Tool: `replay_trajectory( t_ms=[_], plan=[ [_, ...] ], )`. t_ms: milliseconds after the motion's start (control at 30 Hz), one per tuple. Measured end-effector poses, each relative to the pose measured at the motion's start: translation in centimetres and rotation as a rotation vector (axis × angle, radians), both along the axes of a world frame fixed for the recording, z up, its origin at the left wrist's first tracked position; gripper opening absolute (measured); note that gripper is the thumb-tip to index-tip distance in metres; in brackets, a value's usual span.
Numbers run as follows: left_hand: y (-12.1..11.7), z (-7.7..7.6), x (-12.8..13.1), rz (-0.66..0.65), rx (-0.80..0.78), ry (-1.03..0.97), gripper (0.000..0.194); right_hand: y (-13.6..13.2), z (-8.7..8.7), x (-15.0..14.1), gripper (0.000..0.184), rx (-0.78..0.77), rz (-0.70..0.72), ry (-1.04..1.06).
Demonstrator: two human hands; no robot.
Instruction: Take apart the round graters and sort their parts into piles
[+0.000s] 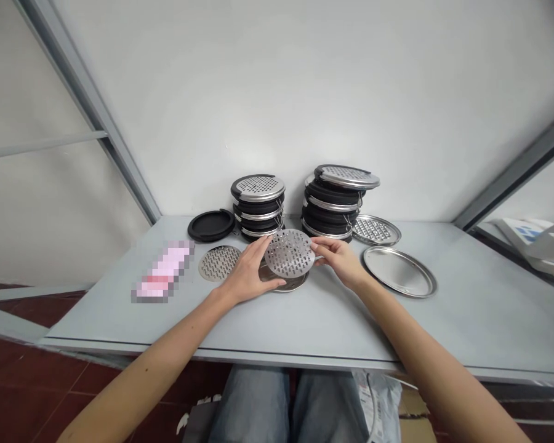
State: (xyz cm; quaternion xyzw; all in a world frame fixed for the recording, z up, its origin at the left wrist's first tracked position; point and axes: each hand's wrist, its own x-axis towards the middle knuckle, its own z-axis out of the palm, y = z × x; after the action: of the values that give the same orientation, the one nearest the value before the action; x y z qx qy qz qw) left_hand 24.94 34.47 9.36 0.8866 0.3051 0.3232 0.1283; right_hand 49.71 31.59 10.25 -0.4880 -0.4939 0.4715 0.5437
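Observation:
A round metal grater disc (290, 253) with rows of raised holes is tilted up between my two hands. My right hand (339, 258) pinches its right edge between thumb and fingers. My left hand (247, 271) holds the left edge with its fingers, the thumb spread low in front. Under the disc, a round metal piece (290, 285) lies on the table, mostly covered. Left of my left hand lies another perforated grater disc (218, 263), flat on the table.
Behind my hands stand two stacks of black-and-metal round graters, a shorter stack (258, 206) and a taller stack (335, 203). A black ring-rimmed lid (211, 225) and a blurred pink item (164, 271) lie left. A grater plate (377, 231) and a metal lid (399, 272) lie right.

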Motion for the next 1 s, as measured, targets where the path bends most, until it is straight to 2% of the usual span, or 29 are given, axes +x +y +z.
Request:
replay_trajectory(
  t_ms=[233,600,800,900,1000],
  plan=[
    [0.0,-0.1,0.1,0.039,-0.005,0.065,0.109,0.0,-0.9,-1.7,0.034,0.045,0.039,0.001],
    [-0.3,-0.1,0.1,0.105,-0.006,0.102,0.117,-0.5,0.0,-2.3,0.040,0.035,0.186,-0.018],
    [-0.1,-0.3,0.2,0.121,0.008,0.097,0.120,-0.3,-0.4,-1.9,0.038,0.064,0.237,-0.079],
    [0.2,-0.1,-0.2,0.176,0.014,0.094,0.118,-0.1,-0.8,-1.3,0.033,0.120,0.180,-0.182],
    [0.7,0.6,-1.7,0.317,0.054,0.112,0.111,0.1,-1.1,-0.4,0.024,0.216,-0.019,-0.434]
  ],
)
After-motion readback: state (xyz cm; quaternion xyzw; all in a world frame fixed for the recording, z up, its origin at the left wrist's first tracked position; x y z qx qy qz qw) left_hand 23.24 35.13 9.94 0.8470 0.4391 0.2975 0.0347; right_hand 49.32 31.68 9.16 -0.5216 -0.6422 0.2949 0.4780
